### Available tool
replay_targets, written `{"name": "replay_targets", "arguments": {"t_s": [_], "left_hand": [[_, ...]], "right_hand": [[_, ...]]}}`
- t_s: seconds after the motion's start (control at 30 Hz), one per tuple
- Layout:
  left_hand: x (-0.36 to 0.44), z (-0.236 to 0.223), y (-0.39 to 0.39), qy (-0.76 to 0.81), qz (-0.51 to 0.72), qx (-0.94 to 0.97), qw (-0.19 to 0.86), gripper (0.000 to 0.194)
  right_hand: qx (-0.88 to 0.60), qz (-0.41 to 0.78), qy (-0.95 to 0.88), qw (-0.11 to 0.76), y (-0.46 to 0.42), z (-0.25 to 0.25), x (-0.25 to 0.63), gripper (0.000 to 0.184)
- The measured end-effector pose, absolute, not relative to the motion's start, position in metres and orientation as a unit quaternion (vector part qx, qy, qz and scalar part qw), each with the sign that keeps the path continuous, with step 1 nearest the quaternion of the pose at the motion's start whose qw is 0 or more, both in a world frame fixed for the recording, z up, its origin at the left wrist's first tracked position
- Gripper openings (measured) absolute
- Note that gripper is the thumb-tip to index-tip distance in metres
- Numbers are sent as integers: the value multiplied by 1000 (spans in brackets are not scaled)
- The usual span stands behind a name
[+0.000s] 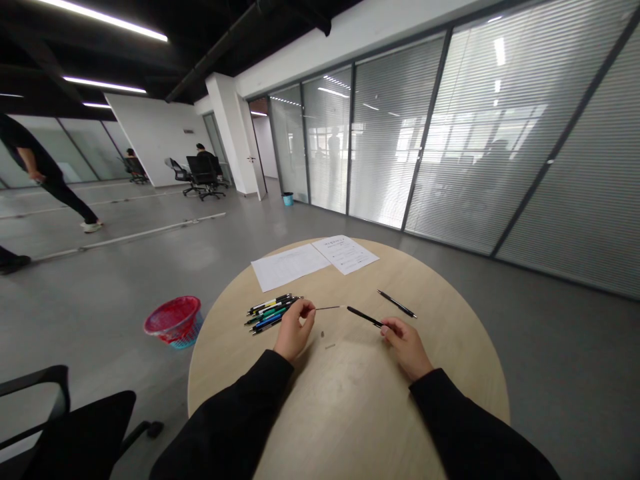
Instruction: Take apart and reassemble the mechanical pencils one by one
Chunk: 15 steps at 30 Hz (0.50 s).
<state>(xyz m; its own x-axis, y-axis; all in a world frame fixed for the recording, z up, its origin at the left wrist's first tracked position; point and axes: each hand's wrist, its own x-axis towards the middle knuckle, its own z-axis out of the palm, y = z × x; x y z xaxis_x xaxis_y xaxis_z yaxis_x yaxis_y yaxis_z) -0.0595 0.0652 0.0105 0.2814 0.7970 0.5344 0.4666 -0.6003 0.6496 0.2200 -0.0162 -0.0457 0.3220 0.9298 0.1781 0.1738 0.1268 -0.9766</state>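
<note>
Between the fingertips of my left hand [296, 328] is a thin pen refill [327, 308], pointing right. My right hand [406, 343] pinches a black pen barrel [364, 316] near its right end. The barrel's left end faces the refill's tip, with a small gap or a pale bit between them. Below them on the round table [345, 420] lie a small dark cone-shaped piece [323, 334] and a thin piece like a spring [330, 346]. A pile of pens [267, 312] lies beside my left hand, partly hidden by it. Another black pen [397, 303] rests beyond my right hand.
Two sheets of paper, a left one [290, 265] and a printed one [346, 254], lie at the table's far edge. A red-lined basket [174, 321] stands on the floor at left, near a black chair [75, 427]. A person [40, 167] is farther left.
</note>
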Motion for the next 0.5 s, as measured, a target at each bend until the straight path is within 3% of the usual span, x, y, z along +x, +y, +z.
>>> {"name": "replay_targets", "arguments": {"t_s": [0.5], "left_hand": [[-60, 9, 66, 408, 433, 781, 188, 11]], "right_hand": [[-569, 326, -483, 580, -16, -46, 220, 40]]}}
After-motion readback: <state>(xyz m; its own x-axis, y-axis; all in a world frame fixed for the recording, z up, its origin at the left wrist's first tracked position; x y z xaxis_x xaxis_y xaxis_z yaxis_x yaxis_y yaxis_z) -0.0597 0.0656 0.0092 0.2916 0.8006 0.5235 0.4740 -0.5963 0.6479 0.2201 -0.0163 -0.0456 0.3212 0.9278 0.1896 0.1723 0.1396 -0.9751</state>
